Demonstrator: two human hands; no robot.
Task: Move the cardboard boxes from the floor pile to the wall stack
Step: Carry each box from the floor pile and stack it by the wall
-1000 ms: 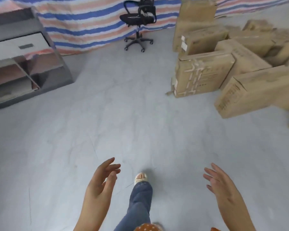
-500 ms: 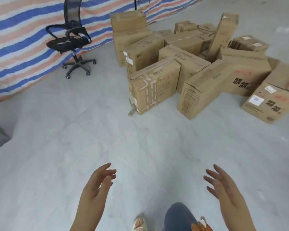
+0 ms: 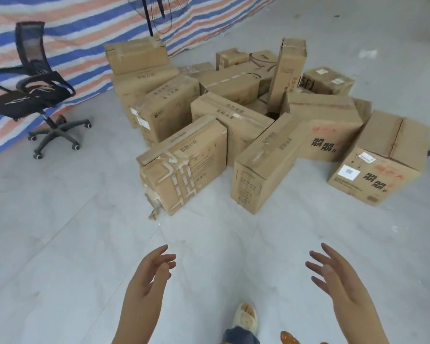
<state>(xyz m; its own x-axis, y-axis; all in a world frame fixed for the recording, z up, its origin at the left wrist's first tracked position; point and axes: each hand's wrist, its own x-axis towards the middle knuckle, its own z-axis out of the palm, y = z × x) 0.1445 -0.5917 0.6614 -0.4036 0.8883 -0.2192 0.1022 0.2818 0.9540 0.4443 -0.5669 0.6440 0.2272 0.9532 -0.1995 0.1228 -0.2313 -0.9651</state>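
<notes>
A: What sits nearest the camera?

B: The person's left hand (image 3: 150,276) and right hand (image 3: 338,279), both raised over the grey floor (image 3: 72,244), fingers loosely spread, gripping nothing. A sandalled foot (image 3: 246,317) shows between them.

A: And the cardboard boxes?

B: The pile (image 3: 246,115) lies on the floor ahead, well apart from both hands. Closest is a heavily taped box (image 3: 184,167), with a long box (image 3: 263,165) just beside it on the right.

A: Farther back?

B: One tall box (image 3: 287,73) stands upright mid-pile. A black office chair (image 3: 35,95) stands left, before a striped tarp (image 3: 72,28).
</notes>
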